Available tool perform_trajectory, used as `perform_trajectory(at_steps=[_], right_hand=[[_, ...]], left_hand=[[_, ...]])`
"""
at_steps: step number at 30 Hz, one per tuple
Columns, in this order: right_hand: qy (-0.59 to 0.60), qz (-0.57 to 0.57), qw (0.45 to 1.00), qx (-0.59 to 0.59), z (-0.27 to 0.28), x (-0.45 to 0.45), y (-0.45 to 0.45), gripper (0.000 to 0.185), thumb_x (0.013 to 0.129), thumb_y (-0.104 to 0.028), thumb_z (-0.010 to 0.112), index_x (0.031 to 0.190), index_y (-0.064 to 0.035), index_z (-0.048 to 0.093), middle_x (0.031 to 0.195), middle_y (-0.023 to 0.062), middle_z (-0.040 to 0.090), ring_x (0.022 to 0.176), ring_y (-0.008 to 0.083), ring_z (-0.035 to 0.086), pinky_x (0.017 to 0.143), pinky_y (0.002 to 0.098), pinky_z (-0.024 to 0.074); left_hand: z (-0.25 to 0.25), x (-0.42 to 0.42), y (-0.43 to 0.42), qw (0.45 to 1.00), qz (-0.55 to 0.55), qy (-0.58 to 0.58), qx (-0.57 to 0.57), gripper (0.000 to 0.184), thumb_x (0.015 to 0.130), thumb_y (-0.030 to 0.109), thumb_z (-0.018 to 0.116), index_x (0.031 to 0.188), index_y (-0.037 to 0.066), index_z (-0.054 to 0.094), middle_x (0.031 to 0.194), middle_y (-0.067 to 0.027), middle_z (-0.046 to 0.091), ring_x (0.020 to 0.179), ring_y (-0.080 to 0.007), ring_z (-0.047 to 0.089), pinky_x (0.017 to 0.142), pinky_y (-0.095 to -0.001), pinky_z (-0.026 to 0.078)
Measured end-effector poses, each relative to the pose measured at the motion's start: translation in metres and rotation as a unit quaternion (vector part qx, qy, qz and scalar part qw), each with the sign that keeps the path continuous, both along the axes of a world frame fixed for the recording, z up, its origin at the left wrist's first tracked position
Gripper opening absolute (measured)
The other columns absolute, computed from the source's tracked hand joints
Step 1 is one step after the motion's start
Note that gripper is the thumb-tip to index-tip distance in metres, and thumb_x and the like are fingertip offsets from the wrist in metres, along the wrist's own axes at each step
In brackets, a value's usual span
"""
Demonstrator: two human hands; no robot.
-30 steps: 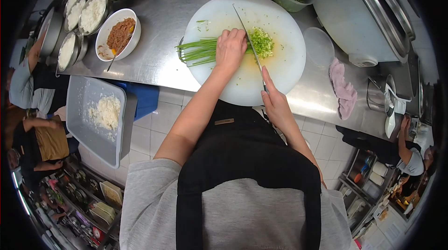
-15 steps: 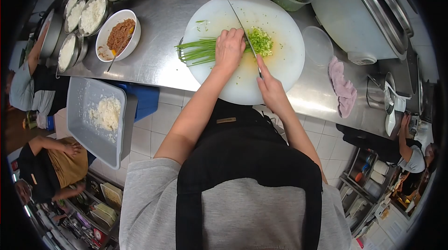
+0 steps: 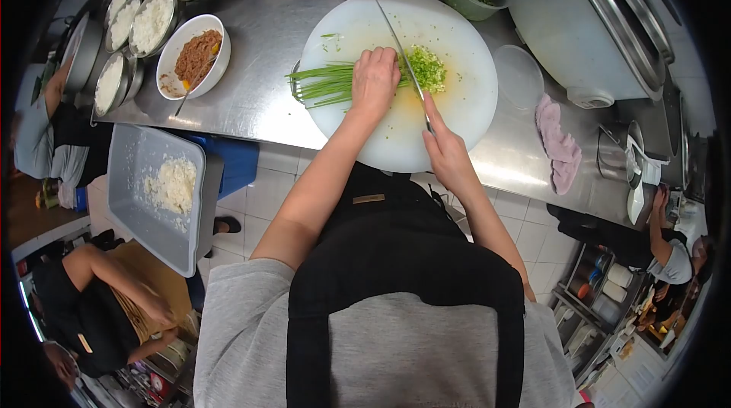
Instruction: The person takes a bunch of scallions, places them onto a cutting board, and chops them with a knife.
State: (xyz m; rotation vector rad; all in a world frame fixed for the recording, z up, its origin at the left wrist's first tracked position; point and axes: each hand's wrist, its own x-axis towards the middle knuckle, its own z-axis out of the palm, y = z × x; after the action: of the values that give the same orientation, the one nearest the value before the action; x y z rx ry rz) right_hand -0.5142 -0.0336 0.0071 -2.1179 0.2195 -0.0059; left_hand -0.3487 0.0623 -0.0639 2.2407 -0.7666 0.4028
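Observation:
On a round white cutting board (image 3: 457, 126) lies a bundle of green onions (image 3: 324, 82), stalks pointing left. My left hand (image 3: 375, 79) presses down on the bundle near its cut end, fingers curled together. The handle of a long knife (image 3: 397, 35) is wrapped in my right hand (image 3: 448, 143). Its blade slants up and to the left, right beside my left fingertips. A heap of chopped green onion (image 3: 426, 68) sits against the right side of the blade. Small bits are scattered over the board.
Left on the steel counter stand a white bowl of brown minced filling (image 3: 199, 58) and several bowls of rice (image 3: 152, 25). A grey tub (image 3: 152, 202) holds more rice. To the right are a pink cloth (image 3: 560, 141) and a large rice cooker (image 3: 579, 35). Co-workers stand on both sides.
The knife and my right hand have shifted very slightly; my left hand stays on the green onions. At lower left, a co-worker has moved down and to the right.

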Motion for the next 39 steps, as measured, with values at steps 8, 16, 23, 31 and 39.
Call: perform_trajectory(at_steps=[8,16,23,31,39], right_hand=[[0.015,-0.006,1.000,-0.017,-0.012,0.006,0.005,0.063,0.095,-0.006,0.044,0.153,-0.0180,0.021,0.106,0.0314,0.062,0.098,0.0477,0.059,0.090,0.0458,0.0437],[0.256,-0.086,0.950,0.160,0.033,0.006,-0.001,0.062,0.097,-0.011,0.043,0.153,-0.0222,0.019,0.111,0.0283,0.063,0.101,0.0430,0.061,0.093,0.0430,0.0450],[0.066,-0.048,0.993,0.086,-0.013,-0.006,0.002,0.061,0.099,-0.008,0.040,0.154,-0.0271,0.021,0.060,0.0013,0.045,0.041,0.0093,0.039,0.041,0.0279,0.0413],[0.058,-0.022,0.994,0.094,0.009,-0.010,0.005,0.063,0.096,-0.008,0.043,0.153,-0.0159,0.019,0.129,0.0333,0.051,0.120,0.0473,0.050,0.102,0.0429,0.0386],[-0.011,-0.006,0.999,0.033,-0.004,-0.020,0.012,0.063,0.095,-0.003,0.044,0.153,-0.0123,0.020,0.131,0.0324,0.050,0.122,0.0459,0.048,0.101,0.0424,0.0386]], left_hand=[[0.000,-0.002,0.002,1.000,-0.003,0.004,-0.006,0.008,0.083,0.005,0.061,0.089,0.003,0.056,0.087,-0.0137,0.059,0.084,-0.0335,0.054,0.076,-0.0436,0.044],[0.005,0.000,0.006,0.997,-0.015,0.053,-0.060,0.004,0.086,0.005,0.060,0.088,0.002,0.058,0.088,-0.0136,0.059,0.087,-0.0328,0.054,0.079,-0.0433,0.044],[0.026,0.002,0.008,0.981,-0.009,0.091,-0.170,0.008,0.088,0.005,0.058,0.092,0.001,0.062,0.091,-0.0151,0.061,0.089,-0.0346,0.055,0.080,-0.0434,0.044],[0.004,-0.004,0.015,1.000,0.004,0.009,-0.001,0.006,0.085,0.010,0.063,0.089,0.005,0.062,0.090,-0.0094,0.059,0.089,-0.0299,0.054,0.079,-0.0414,0.044],[0.002,-0.002,0.014,1.000,0.003,0.016,0.008,0.009,0.083,0.010,0.064,0.091,0.008,0.060,0.089,-0.0071,0.058,0.088,-0.0285,0.054,0.078,-0.0407,0.044]])
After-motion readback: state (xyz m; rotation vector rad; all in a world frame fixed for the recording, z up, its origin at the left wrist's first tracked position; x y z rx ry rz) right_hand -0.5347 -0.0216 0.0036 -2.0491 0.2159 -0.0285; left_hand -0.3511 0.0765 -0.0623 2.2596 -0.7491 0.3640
